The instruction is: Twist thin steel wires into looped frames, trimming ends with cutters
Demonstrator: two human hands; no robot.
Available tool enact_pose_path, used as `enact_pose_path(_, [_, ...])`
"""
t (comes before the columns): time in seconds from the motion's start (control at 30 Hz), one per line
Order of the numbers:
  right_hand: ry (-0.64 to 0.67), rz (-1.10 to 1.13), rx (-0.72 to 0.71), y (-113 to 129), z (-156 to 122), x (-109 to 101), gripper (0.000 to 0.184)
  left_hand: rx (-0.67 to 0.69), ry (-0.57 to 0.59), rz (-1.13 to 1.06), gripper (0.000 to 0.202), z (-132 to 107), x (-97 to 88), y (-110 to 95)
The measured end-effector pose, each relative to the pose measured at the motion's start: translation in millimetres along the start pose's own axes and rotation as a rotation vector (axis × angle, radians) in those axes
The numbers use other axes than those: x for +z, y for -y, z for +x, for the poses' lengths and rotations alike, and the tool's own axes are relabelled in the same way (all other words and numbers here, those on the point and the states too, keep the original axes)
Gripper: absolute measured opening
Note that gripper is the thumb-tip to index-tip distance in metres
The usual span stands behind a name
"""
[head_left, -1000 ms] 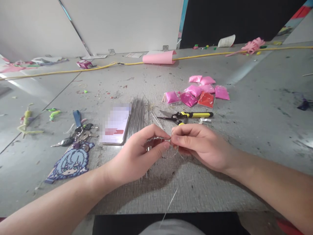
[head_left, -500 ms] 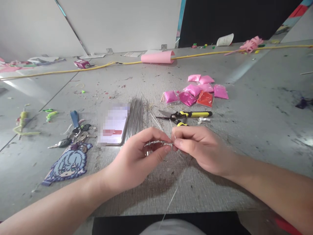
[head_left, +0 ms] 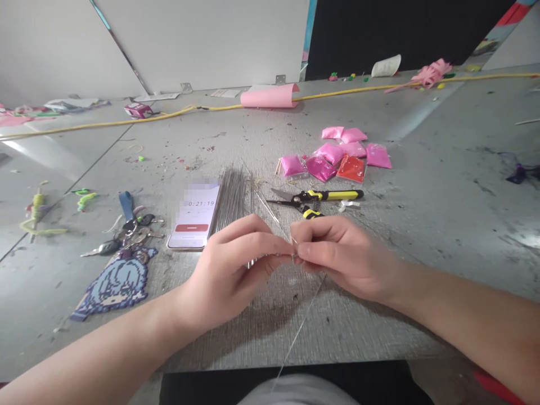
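My left hand (head_left: 238, 264) and my right hand (head_left: 337, 250) meet fingertip to fingertip above the near middle of the table. Between thumb and fingers, the left one pinches a piece of twisted silvery wire, mostly covered by the fingers now. Closed beside it, my right thumb and forefinger grip the wire at the same spot. A long thin strand of wire (head_left: 300, 326) slants from below the right hand toward my lap. Just beyond the hands lie pruning shears (head_left: 333, 196) with yellow and black handles, blades apart. Left of them rests a bundle of straight metal wires (head_left: 231, 197).
A phone (head_left: 192, 219) showing a timer lies beside the wires. Keys (head_left: 135, 233) with a blue pixel-art charm (head_left: 116, 281) are farther left. Several pink packets and a red packet (head_left: 351, 167) sit behind the shears. A yellow cable (head_left: 337, 94) crosses the back.
My left fingers have closed down over the twisted wire, which showed between them before. Both hands stay together in nearly the same place. The phone's timer digits are now readable.
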State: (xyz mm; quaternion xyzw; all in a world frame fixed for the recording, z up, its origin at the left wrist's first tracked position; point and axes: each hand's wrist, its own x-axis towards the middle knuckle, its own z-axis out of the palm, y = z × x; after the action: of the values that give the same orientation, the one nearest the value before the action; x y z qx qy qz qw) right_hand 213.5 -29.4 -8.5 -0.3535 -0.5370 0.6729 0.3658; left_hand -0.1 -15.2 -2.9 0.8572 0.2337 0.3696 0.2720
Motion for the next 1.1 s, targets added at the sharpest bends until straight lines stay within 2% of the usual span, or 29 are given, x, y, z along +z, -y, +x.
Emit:
enact_pose_path(0.1, [-0.065, -0.104, -0.087, -0.4, -3.1, -2.2, 0.022, -0.081, -0.043, 0.000, 0.022, 1.0, 1.0, 3.7])
enact_pose_path(0.2, [-0.081, -0.229, -0.219, 3.5, -4.1, -5.1, 0.020, -0.260, -0.080, -0.063, 0.027, 1.8, 1.1, 6.9])
enact_pose_path(0.27, [-0.105, -0.423, -0.376, 6.6, -2.7, -7.4, 0.015, -0.423, -0.078, -0.239, 0.034, 2.8, 0.8, 7.2])
enact_pose_path(0.37, [-0.117, -0.704, -0.629, 8.5, 1.5, -9.7, 0.011, -0.659, -0.035, -0.637, 0.038, 5.4, 0.9, 4.7])
enact_pose_path(0.43, [-0.101, -0.797, -0.740, 7.5, 4.0, -9.9, 0.010, -0.772, 0.002, -0.828, 0.040, 7.3, 1.5, 2.7])
enact_pose_path(0.5, [-0.083, -0.869, -0.812, 5.5, 5.2, -9.5, 0.009, -0.830, 0.010, -0.915, 0.047, 8.4, 2.3, 2.0])
enact_pose_path(0.63, [-0.089, -1.015, -0.887, 1.9, 3.2, -8.4, 0.006, -0.867, -0.066, -0.915, 0.058, 8.5, 3.3, 3.4])
enact_pose_path(0.83, [-0.157, -1.188, -0.860, 1.2, -2.3, -6.4, 0.011, -0.817, -0.113, -0.789, 0.051, 8.4, 5.6, -0.3])
enact_pose_path(0.97, [-0.143, -1.306, -0.824, 1.1, -2.6, -2.3, 0.021, -0.754, -0.090, -0.741, 0.047, 6.2, 9.7, -2.3])
enact_pose_path(1.1, [-0.141, -1.312, -0.780, -0.8, -3.1, 3.3, 0.027, -0.710, -0.073, -0.721, 0.040, 2.7, 14.1, -2.0])
